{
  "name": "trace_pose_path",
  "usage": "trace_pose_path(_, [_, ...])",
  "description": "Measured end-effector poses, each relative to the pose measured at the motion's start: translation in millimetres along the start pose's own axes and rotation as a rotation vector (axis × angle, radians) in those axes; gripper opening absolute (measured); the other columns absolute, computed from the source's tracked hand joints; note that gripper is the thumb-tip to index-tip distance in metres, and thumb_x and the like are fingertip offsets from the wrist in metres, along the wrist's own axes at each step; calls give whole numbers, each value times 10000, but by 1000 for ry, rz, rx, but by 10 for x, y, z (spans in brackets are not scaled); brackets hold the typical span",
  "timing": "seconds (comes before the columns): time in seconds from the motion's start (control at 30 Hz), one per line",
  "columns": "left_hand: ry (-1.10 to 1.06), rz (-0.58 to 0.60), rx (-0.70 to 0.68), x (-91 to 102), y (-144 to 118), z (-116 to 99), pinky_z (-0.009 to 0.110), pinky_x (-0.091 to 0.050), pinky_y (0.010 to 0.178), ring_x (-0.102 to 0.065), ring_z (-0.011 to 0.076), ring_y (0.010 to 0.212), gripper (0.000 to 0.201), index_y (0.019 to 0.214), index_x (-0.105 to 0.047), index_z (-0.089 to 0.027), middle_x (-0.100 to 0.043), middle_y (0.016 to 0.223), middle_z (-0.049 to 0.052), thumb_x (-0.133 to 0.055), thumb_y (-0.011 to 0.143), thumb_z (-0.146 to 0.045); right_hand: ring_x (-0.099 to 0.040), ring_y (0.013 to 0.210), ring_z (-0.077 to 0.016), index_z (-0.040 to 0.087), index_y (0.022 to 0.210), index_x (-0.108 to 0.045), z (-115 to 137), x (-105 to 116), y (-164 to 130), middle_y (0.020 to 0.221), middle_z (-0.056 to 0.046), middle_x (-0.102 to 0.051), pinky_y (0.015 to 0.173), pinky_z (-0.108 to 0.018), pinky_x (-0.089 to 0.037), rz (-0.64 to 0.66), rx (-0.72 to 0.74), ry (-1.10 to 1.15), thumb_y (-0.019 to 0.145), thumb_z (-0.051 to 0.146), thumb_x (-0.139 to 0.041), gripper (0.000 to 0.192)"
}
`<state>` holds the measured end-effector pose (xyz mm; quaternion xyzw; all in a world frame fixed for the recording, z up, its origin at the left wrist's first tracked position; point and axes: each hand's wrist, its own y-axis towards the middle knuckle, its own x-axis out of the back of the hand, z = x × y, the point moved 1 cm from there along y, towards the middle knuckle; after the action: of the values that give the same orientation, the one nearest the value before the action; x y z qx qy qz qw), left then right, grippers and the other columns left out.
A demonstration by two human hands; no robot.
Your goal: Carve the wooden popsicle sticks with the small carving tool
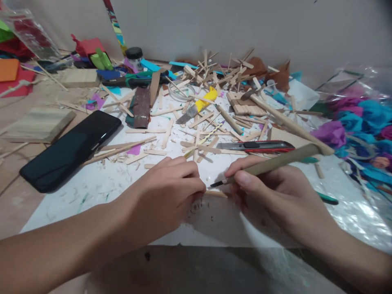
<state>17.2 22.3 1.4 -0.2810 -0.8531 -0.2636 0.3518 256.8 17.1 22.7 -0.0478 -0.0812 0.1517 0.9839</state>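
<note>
Here a white board (101, 183) covers most of the table and carries everything else. Behind it, against the wall, lies a wide heap of wooden sticks (214, 81) mixed with scraps of coloured paper. On the board's left part rests a black phone (70, 149), screen dark, with a wooden block (38, 124) just beside it. To the right sits a bunch of blue and purple paper flowers (358, 122) under clear plastic. A red and black box cutter (255, 146) lies just beyond the hands.

The left hand (165, 192) is curled, palm down, its fingertips pressed together onto the near end of a short wooden stick (216, 194) lying flat on the board. The right hand (275, 192) is closed around a craft knife (275, 163) with a long tan handle, thumb and forefinger pinching it low near the blade. The dark blade tip touches the board right at that stick, between the two hands.
</note>
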Motion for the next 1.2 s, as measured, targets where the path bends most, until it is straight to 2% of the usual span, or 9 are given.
trace_pose_path(0.07, [-7,-7,3,-1,-1,11,337,-419,778,-627,183,855,372,967,-832,-168,-718,924,29,-482,1013,-50,-611,595,-118,240,985,-766,-50,10,65,709,20,-687,530,-221,-481,72,-5,31,1054,502,-735,272])
trace_pose_path(0.17, [-22,-29,7,-5,-7,30,322,-431,765,-630,176,852,366,947,-838,-171,-724,911,27,-496,1001,-52,-587,657,-115,225,976,-750,-40,45,170,778,21,-651,550,-228,-438,180,62,-56,1086,498,-686,301])
trace_pose_path(0.3, [-22,-63,0,-14,-25,43,305,-443,757,-629,163,837,349,894,-824,-178,-732,905,22,-518,1022,-68,-582,714,-142,206,952,-715,31,70,308,807,15,-615,621,-265,-456,339,89,-174,1091,488,-661,319])
trace_pose_path(0.43, [10,-51,7,-17,-34,42,300,-449,754,-635,158,854,324,904,-823,-190,-734,930,24,-549,1025,-67,-566,716,-143,208,883,-650,63,88,400,812,18,-614,621,-269,-430,419,130,-246,1086,457,-656,321])
trace_pose_path(0.57, [8,-45,2,1,-14,23,284,-455,745,-629,143,837,292,865,-804,-187,-722,909,19,-602,1066,-123,-560,722,-140,212,915,-638,57,119,437,815,26,-617,629,-262,-435,503,171,-282,1100,442,-633,294])
trace_pose_path(0.77, [24,-40,-9,27,6,-1,280,-475,743,-659,142,844,294,941,-832,-177,-739,912,28,-580,1070,-97,-571,743,-126,218,943,-651,69,122,470,847,42,-642,669,-259,-439,562,252,-304,1110,412,-633,256])
trace_pose_path(0.9, [27,-58,-39,19,-1,7,271,-480,756,-644,140,852,314,1002,-838,-160,-725,892,27,-550,1049,-44,-594,743,-136,202,904,-659,131,81,484,842,25,-674,660,-264,-425,605,333,-450,1132,395,-581,308])
trace_pose_path(1.03, [17,-46,-35,22,-8,19,276,-471,752,-627,147,856,317,959,-826,-162,-705,900,32,-539,1037,-52,-634,748,-157,194,930,-674,191,50,477,844,1,-712,688,-285,-419,610,429,-521,1145,322,-555,277])
trace_pose_path(1.2, [13,-19,-12,22,-23,19,301,-478,750,-639,169,868,339,874,-808,-152,-696,886,41,-524,959,12,-600,729,-153,203,938,-656,188,37,488,858,6,-690,675,-285,-404,644,526,-580,1119,263,-561,213])
